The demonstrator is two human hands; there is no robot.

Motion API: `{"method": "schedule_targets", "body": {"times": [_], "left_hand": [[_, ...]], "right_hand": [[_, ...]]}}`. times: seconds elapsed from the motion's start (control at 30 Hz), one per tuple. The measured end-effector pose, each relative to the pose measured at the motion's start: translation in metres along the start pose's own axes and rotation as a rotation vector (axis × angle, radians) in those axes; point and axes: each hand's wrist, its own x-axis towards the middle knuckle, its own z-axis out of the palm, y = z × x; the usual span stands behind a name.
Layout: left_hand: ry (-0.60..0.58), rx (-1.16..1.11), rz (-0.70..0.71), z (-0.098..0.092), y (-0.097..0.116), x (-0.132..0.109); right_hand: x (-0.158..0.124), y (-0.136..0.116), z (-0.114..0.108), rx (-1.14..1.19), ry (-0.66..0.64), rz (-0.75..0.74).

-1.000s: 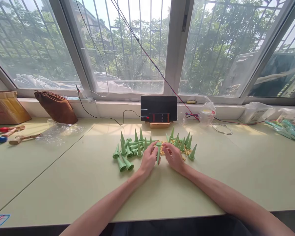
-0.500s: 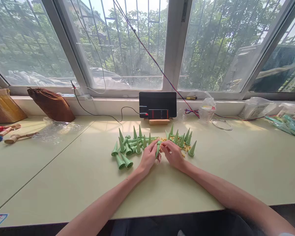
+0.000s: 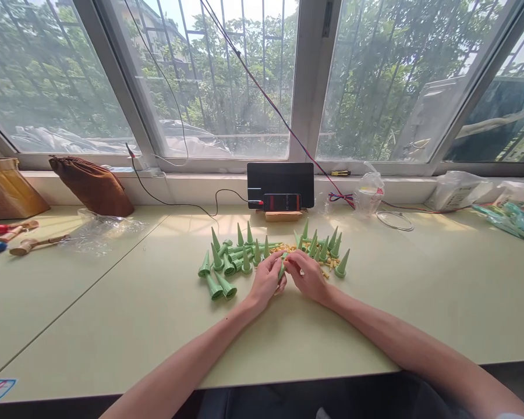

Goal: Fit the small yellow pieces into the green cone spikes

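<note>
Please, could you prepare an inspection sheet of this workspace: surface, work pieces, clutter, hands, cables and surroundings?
Surface: pale green flat table, seam at left.
Work pieces: tapered green cones, some upright, others lying; small yellow pieces scattered among them.
Clutter: brown drawstring-style bag, crumpled clear plastic film.
Hands: left hand grips one green cone; right hand has fingertips at that cone, anything pinched is unclear.
Cables: thin black cable runs to a dark rectangular phone; red-and-blue cable crosses the window.
Surroundings: grey-framed window, leafy green trees outside.
</note>
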Motion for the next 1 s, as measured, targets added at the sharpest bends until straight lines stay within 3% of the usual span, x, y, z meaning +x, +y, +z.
{"method": "schedule_targets", "body": {"times": [1.0], "left_hand": [[0.113,-0.015,0.039,0.013,0.004,-0.010]], "right_hand": [[-0.007,0.002,0.007,-0.101,0.100,-0.040]]}}
